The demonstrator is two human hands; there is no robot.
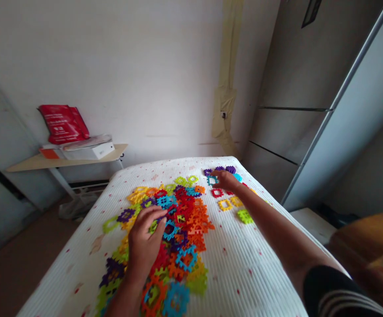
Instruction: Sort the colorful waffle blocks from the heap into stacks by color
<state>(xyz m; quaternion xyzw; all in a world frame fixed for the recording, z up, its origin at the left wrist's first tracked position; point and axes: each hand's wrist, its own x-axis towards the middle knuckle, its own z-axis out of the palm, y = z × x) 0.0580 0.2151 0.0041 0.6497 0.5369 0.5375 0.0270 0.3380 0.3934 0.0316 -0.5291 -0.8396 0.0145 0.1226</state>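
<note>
A heap of colourful plastic interlocking pieces, square frames and gear-like shapes, covers the middle of the table. My left hand is over the heap, its fingers curved and the thumb apart from them; I see nothing clearly held. Farther right, my right hand has its thumb and fingers around the right edge of a blue square-frame piece at the table surface. Near it lie sorted pieces: purple ones behind, a red frame, a yellow frame and a green stack in front. My right forearm hides part of these rows.
A white ribbed cloth with small red marks covers the table. Behind left, a side table carries a red bag and a white box. A tall grey cabinet stands at the right, beyond the table edge.
</note>
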